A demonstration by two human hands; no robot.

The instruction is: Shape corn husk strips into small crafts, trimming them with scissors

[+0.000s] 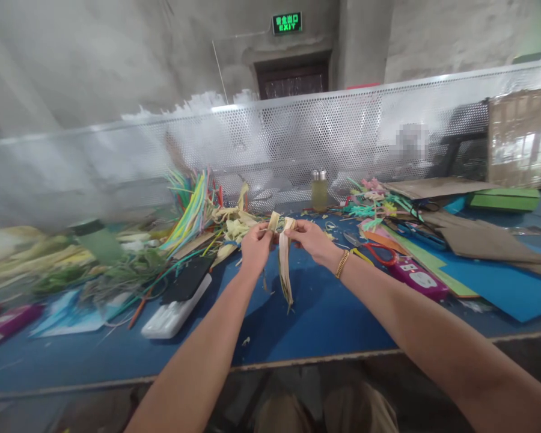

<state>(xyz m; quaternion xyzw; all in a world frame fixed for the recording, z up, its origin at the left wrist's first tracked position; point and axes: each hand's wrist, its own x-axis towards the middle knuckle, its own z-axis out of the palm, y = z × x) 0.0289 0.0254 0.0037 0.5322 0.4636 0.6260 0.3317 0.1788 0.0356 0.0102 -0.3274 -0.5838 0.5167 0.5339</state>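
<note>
Dried pale husk strips (285,264) hang between my hands above the blue table, their lower ends loose. My left hand (256,243) pinches a short folded end of husk that sticks up past the fingertips. With thumb and fingers closed, my right hand (313,239) grips the top of the longer hanging strip; a gold bracelet (342,263) circles that wrist. The hands are close together, fingertips nearly meeting. Just behind my left hand lies a heap of yellowish husk pieces (234,228). Whether the two held ends belong to one strip I cannot tell.
Left: a black phone (188,279), a white case (175,310), a bundle of coloured pipe cleaners (193,207) and a green bottle (97,240). Right: red-handled scissors (381,254), a purple power strip (417,278) and blue sheets (491,279). A perforated metal screen (315,132) stands behind a jar (319,191).
</note>
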